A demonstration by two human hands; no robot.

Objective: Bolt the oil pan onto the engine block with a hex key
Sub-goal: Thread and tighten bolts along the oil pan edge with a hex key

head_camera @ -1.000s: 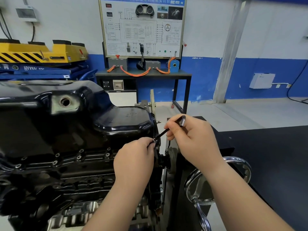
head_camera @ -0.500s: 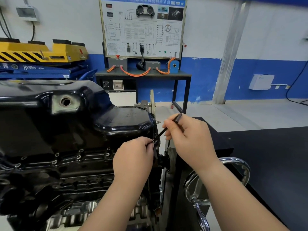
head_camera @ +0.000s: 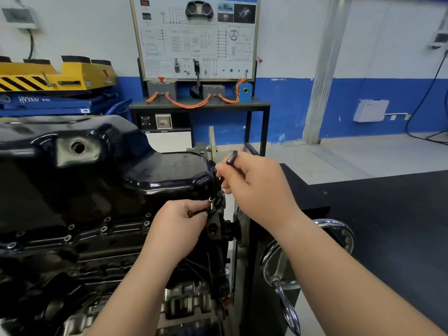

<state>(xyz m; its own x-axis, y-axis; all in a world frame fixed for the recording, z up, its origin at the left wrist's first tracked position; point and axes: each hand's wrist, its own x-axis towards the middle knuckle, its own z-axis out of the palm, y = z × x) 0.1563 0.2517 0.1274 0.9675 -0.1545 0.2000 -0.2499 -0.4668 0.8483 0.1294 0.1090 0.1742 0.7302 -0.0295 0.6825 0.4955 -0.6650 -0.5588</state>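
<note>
The lower left of the view is filled by the dark engine block (head_camera: pixel 72 275), which is mounted with its underside up. The glossy black oil pan (head_camera: pixel 109 180) is seated on top of it, and an open round hole is seen in a bare metal patch on the near side of the pan. Along the seam between pan and block a row of small silver rings (head_camera: pixel 104 229) is visible; it cannot be told whether these are bolt heads or open holes.

To the right a black bench top (head_camera: pixel 388 226) is seen, and a chrome handwheel (head_camera: pixel 268 260) is fixed just beside the block. Against the far wall a wiring display board (head_camera: pixel 196 37) is set on a dark table (head_camera: pixel 201 105), with a yellow lift (head_camera: pixel 55 73) to its left.

The right hand (head_camera: pixel 259 187) is held near the right end of the pan, its fingers curled tightly round the hex key (head_camera: pixel 231 158), whose black end stands out above the hand. The key slopes down to the left, toward the pan corner. The left hand (head_camera: pixel 179 221) is placed at that corner, and a small silver bolt (head_camera: pixel 211 202) is pinched between its thumb and fingertips, at the lower end of the key, close against the edge of the pan.
</note>
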